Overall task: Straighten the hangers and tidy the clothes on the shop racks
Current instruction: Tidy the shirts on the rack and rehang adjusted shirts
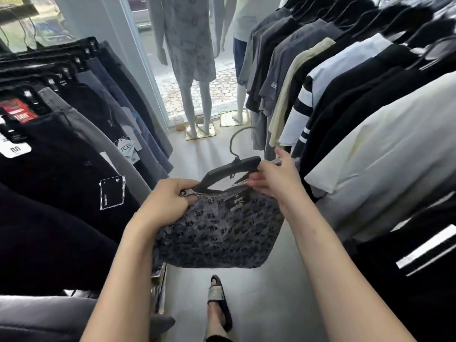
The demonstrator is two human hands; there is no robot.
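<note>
One dark patterned garment [217, 233] is held mid-aisle, with a black hanger [229, 170] partly tucked into its top edge. The left hand [167, 201] pinches the fabric's left corner, and the right hand [276, 178] grips the hanger's right arm, perhaps catching cloth too. Trousers [74, 154] hang to the left and T-shirts [370, 134] to the right.

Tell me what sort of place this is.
Most likely a clothing shop: T-shirts hung in a row at right, tagged trousers on clip hangers at left, dressed mannequins up front.
</note>
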